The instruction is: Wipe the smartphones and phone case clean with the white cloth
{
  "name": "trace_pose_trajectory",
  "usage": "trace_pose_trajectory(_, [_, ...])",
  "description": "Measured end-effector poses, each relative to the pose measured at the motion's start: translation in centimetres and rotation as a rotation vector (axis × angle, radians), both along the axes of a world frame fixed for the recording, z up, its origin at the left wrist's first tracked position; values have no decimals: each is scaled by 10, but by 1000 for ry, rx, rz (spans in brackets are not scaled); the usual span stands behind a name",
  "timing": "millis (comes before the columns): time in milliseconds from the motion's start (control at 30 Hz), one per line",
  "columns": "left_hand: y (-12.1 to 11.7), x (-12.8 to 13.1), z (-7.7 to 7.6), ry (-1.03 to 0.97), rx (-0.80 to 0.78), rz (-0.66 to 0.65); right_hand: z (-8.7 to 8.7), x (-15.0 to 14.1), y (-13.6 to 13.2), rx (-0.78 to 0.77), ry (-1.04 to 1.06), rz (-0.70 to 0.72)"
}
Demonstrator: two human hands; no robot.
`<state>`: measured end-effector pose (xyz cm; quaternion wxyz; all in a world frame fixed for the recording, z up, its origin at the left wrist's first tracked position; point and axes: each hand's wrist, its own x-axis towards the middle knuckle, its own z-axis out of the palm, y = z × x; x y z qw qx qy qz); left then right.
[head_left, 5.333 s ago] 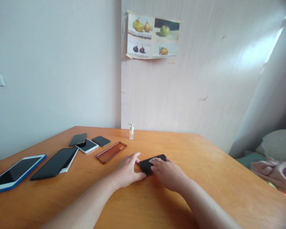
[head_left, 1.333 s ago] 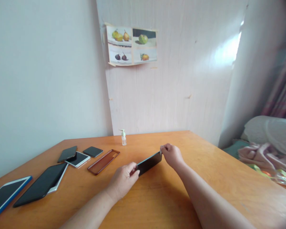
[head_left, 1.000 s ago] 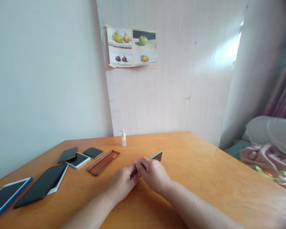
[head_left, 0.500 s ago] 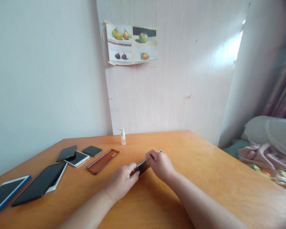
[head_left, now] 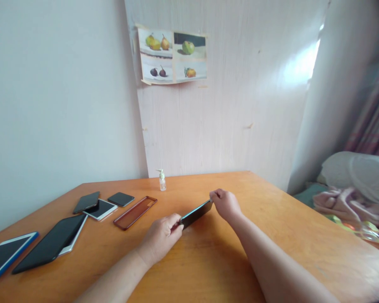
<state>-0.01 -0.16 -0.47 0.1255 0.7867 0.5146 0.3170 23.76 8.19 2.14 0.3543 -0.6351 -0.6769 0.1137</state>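
A black phone [head_left: 196, 213] is tilted up on its long edge on the orange wooden table [head_left: 208, 261]. My left hand [head_left: 162, 233] is closed on its near end. My right hand [head_left: 225, 204] is closed in a pinch at the phone's far end; a small whitish wipe seen in it before is not clear now. A brown see-through phone case [head_left: 135, 206] lies empty to the left of my left hand.
Left of the case lie three phones: a black one [head_left: 121, 198], a white-edged one [head_left: 100, 208] and a dark grey one [head_left: 86, 202]. Nearer lie a black tablet [head_left: 52, 243] and a blue-edged tablet [head_left: 6, 257]. A small pump bottle [head_left: 161, 180] stands by the wall. Bedding [head_left: 350, 198] lies right.
Five seconds ago the phone lay flat under my right hand; now it stands on edge. In the last second my right hand slid along the edge from the near end to the far end.
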Motion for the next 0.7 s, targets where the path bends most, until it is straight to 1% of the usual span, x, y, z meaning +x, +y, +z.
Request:
trace_pose_trajectory(67, [0,0,0,-3,6,3,-2,-9,-7,10,-3,35])
trace_pose_trajectory(100, [0,0,0,-6,7,4,-4,-17,-13,18,-6,77])
trace_pose_trajectory(233, [1,0,0,-40,2,-29,-8,-55,-47,68,-21,359])
trace_pose_trajectory(300, [1,0,1,-63,-1,-56,-7,-65,-57,81,-39,422])
trace_pose_trajectory(333, [1,0,1,-64,-2,-57,-6,-66,-58,77,-49,423])
trace_pose_trajectory(400, [1,0,2,-49,-1,-31,-3,-58,-53,61,-65,358])
trace_pose_trajectory(533, [1,0,1,-38,-2,-9,1,-23,-22,9,-64,95])
trace_pose_trajectory(600, [1,0,0,-35,-7,-13,1,-9,-9,-4,-52,15])
trace_pose_trajectory(633, [2,-1,-1,-29,-9,-10,0,-7,-7,-4,-47,3])
trace_pose_trajectory(700, [2,-1,-2,-19,-7,-1,-3,-12,-10,10,-44,43])
